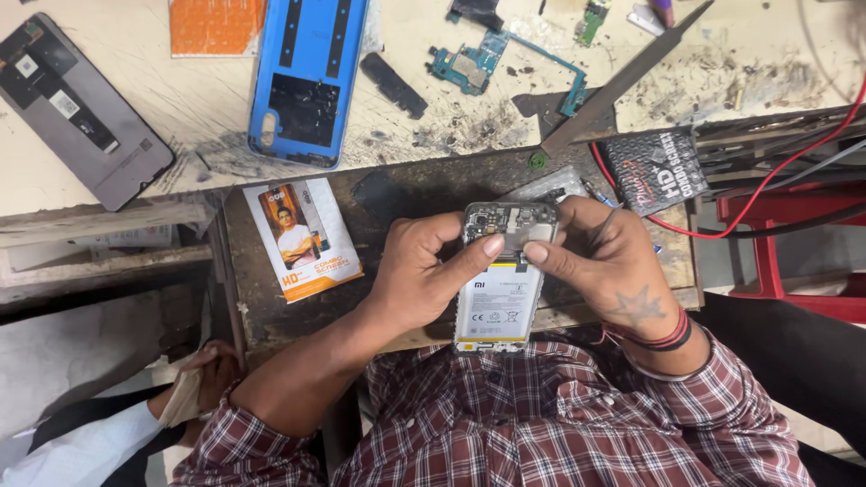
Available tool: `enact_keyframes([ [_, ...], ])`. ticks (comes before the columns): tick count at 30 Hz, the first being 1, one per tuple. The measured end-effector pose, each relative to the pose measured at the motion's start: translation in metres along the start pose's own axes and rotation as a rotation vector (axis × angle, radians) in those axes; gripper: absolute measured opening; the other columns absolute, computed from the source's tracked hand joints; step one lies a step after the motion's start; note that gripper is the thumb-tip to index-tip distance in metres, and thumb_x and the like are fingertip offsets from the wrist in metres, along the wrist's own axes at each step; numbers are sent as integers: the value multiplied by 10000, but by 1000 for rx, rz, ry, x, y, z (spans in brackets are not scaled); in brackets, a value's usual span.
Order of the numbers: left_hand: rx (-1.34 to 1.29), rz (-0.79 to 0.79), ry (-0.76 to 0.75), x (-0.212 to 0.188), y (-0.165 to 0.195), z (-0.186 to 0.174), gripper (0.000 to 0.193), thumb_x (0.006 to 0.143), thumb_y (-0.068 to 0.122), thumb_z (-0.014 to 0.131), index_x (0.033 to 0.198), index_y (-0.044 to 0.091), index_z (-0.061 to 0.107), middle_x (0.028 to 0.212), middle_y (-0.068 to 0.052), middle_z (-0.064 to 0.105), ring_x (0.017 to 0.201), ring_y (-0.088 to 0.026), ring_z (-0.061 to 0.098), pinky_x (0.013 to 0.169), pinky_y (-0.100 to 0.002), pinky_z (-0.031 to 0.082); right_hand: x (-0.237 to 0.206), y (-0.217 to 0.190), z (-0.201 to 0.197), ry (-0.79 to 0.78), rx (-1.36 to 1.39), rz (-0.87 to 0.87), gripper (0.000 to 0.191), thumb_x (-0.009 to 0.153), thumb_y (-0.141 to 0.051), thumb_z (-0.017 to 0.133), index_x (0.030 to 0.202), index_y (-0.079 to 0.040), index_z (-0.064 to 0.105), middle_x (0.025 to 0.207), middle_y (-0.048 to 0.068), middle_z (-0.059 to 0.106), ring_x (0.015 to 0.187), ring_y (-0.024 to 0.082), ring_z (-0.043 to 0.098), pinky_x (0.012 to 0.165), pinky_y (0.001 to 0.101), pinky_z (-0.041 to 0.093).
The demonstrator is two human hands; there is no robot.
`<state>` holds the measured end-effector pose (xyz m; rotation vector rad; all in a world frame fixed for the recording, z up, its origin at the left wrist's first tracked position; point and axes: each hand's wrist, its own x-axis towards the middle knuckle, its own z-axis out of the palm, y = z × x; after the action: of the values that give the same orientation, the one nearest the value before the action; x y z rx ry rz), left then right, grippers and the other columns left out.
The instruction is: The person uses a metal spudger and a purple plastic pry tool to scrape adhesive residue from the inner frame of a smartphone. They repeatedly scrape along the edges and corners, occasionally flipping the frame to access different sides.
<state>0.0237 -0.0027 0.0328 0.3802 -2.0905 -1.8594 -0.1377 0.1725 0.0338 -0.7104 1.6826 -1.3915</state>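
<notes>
I see an opened phone [499, 275] with its back cover off, so the white battery and the small boards at the top end are showing; it is held upright over the dark part of the bench [406, 194], just in front of the checked shirt. My left hand [419, 271] has its fingers closed around the left edge of the phone, and the thumb presses on the upper part of the battery. My right hand [609, 261] holds the right edge, its thumb touching the same place near the top, and its fingers also pinch a thin metal tool [606, 225], maybe tweezers, I cannot tell exactly. On the right wrist there are red and black bands [663, 338]. Just left of the hands a screen protector packet [302, 236] lies on the dark board. Farther up, on the pale scratched part of the bench, lie a blue phone back cover [307, 77], a grey phone [81, 108] lying on its face, an orange pad [216, 25], a green circuit board [469, 65] and a long flat file [622, 77]. A black packet [654, 169] and a red wire [767, 180] are at the right. At the lower left, another person's hand [203, 379] holds a cloth.
</notes>
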Motion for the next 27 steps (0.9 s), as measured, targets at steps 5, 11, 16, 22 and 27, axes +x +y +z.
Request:
enact_keyframes([
  [5,25,-15,11,-3,-6,2,275,997,315,712,987,47,772,745,-28,754,711,-8,668,606,-248,527,-4,9,-5,-12,-33,41,213,900,-101,803,831,-29,615,736,-21,625,684,15,507,572,213,380],
  [11,188,-68,129,-2,-9,6,295,914,326,844,892,52,738,707,-52,739,638,-66,669,567,-270,511,-8,8,-1,46,47,-51,164,913,-98,781,868,-56,629,810,-40,658,752,7,545,655,204,436],
  [16,378,172,207,-10,5,12,831,861,403,872,1520,98,469,1171,-103,741,954,-201,784,815,-329,640,-11,7,8,271,54,-152,357,955,-61,805,810,-102,481,726,-67,516,668,-8,410,576,197,308],
  [22,789,355,80,-12,7,21,1119,683,462,870,1604,171,304,1507,-268,457,1238,-447,629,942,-489,594,-16,0,28,263,70,-254,327,944,-35,789,842,-91,483,777,-66,547,707,-3,464,590,195,354],
  [27,582,296,61,-14,-5,18,906,924,407,713,1656,107,270,1549,-235,457,1289,-369,636,1026,-463,610,-18,-15,21,41,71,-233,226,954,-135,723,1097,-26,586,996,-6,643,854,29,541,714,217,446],
])
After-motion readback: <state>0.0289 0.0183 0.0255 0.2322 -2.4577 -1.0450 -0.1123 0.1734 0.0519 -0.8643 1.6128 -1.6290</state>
